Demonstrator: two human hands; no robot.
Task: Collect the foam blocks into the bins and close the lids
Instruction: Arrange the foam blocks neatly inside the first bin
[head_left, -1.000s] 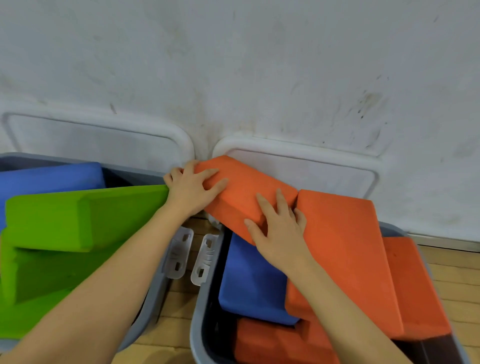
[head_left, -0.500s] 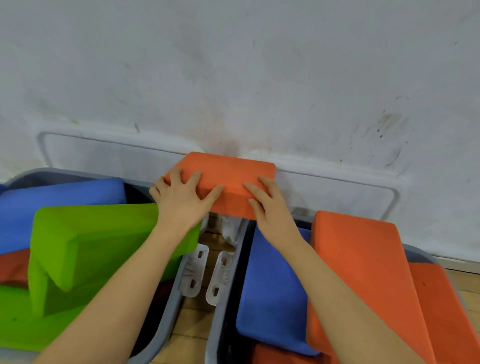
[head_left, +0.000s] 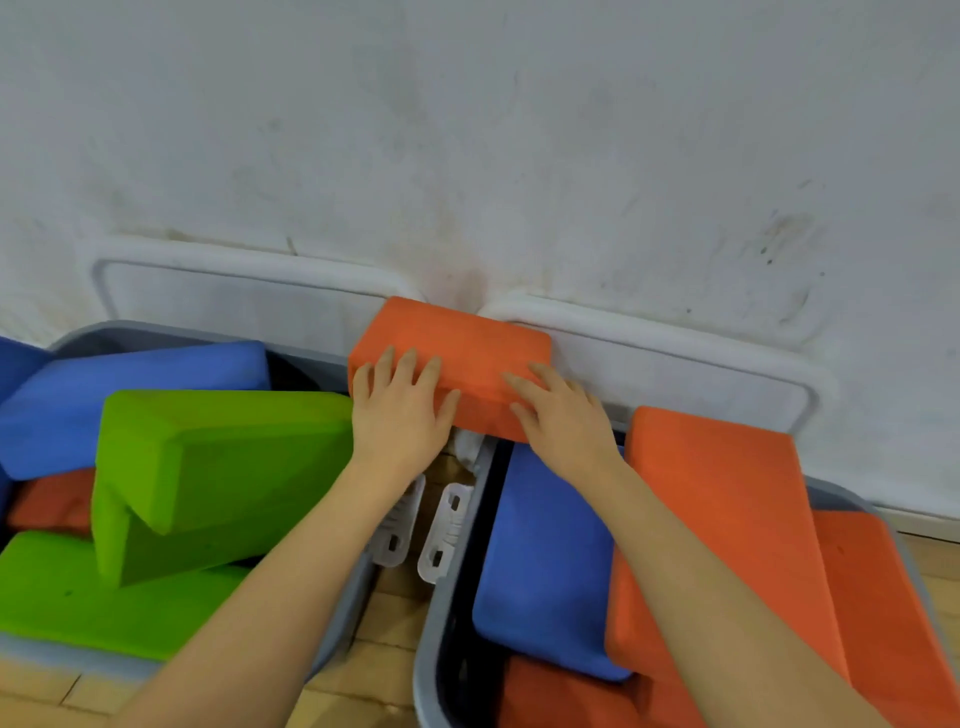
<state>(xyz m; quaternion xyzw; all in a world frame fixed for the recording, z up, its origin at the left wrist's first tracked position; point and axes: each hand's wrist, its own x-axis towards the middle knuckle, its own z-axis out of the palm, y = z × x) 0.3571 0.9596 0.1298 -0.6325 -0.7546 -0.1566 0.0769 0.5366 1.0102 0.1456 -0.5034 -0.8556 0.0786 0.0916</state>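
Note:
Both hands are on one orange foam block (head_left: 457, 343), which lies across the gap between two open grey bins, against the wall. My left hand (head_left: 400, 415) rests on its left front edge with fingers spread over the top. My right hand (head_left: 563, 421) lies the same way on its right front edge. The left bin (head_left: 340, 623) holds green blocks (head_left: 218, 452), a blue block (head_left: 130, 395) and an orange one (head_left: 47, 504). The right bin (head_left: 434, 649) holds a blue block (head_left: 545, 561) and large orange blocks (head_left: 727, 519).
Two white lids lean upright against the scuffed wall behind the bins: the left lid (head_left: 234, 301) and the right lid (head_left: 675, 364). White latches (head_left: 397, 530) hang on the facing bin walls. Wooden floor (head_left: 395, 623) shows in the narrow gap.
The orange block has gone from leaning inside the right bin up and left to the gap between the bins, both hands staying on it. The view has shifted left.

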